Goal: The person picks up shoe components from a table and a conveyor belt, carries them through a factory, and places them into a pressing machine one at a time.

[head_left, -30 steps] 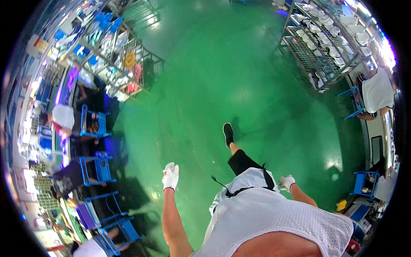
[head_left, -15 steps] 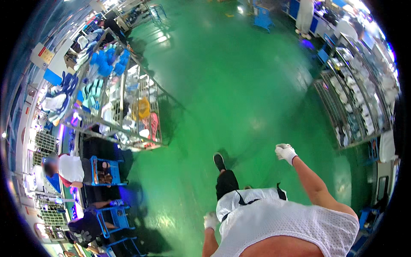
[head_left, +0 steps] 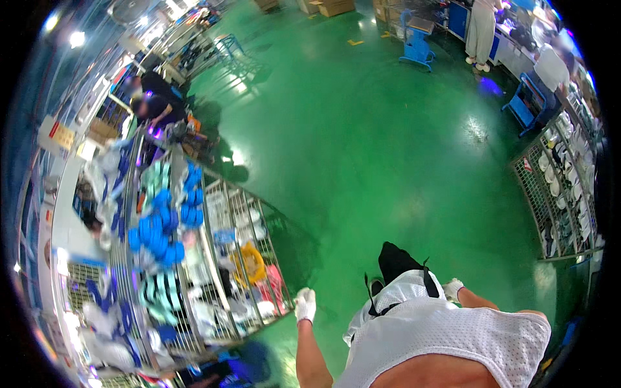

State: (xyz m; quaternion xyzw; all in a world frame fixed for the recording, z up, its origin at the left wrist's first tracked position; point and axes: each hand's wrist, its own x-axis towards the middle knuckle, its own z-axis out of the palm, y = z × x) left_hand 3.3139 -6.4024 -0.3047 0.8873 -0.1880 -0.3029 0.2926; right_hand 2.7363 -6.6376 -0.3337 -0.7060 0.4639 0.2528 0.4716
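Note:
My left hand (head_left: 305, 304), in a white glove, hangs beside the near corner of a metal rack (head_left: 208, 226), apart from it. Its fingers look loosely curled, with nothing visible in them. On my other side, my right hand (head_left: 453, 289), also gloved in white, is low by my hip and partly hidden by my clothing; what shows of it looks curled, without any object. The rack bears blue shoe-shaped pieces (head_left: 155, 236), striped green-and-white pieces (head_left: 160, 294), a yellow item (head_left: 249, 264) and a pink one (head_left: 275, 282).
Green floor (head_left: 349, 149) stretches ahead. A second rack (head_left: 527, 194) with shoe-like pieces stands at right, near a blue chair (head_left: 525, 107). Farther off are a blue cart (head_left: 417, 48) and cardboard boxes (head_left: 335, 6). People work at left (head_left: 162, 107) and right (head_left: 482, 32).
I have walked forward, and the left rack now stands closer beside me. My left hand has swung forward; my right hand has swung back toward my hip.

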